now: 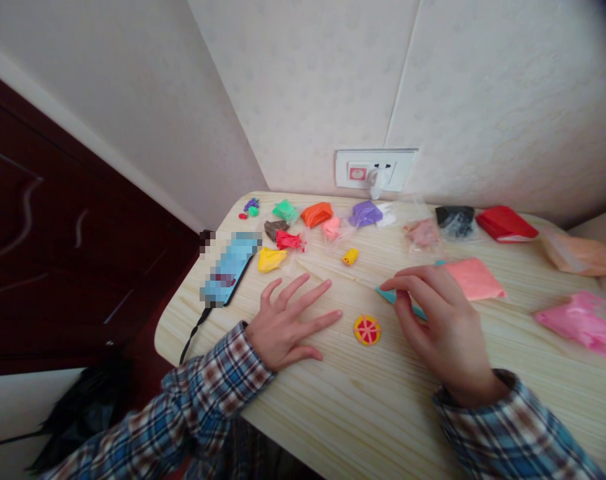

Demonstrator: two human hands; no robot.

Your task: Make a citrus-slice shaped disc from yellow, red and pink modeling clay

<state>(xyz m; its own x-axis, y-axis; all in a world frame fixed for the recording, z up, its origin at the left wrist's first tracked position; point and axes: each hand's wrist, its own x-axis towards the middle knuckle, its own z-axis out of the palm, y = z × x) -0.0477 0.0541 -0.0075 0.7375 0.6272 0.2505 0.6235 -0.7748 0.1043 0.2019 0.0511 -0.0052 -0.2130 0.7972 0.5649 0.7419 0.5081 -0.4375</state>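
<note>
My left hand (293, 325) lies palm down on the table with its fingers spread, holding nothing. To its right is a small round clay disc (367, 330), yellow at the rim and red inside, with pink strips crossing over it. My right hand (440, 327) is bent over a thin blue modelling tool (387, 294), fingers and thumb curled around it; the tool's tip pokes out past the fingertips and part of it is hidden. A short yellow clay roll (350, 257) sits beyond the disc, between the hands.
Bags of coloured clay line the back: green (285, 211), orange (317, 214), purple (366, 213), black (455, 220) and red (507, 223). Pink bags (583, 322) lie at right. A phone (231, 270) with a cable lies left. A wall socket (377, 169) holds a plug.
</note>
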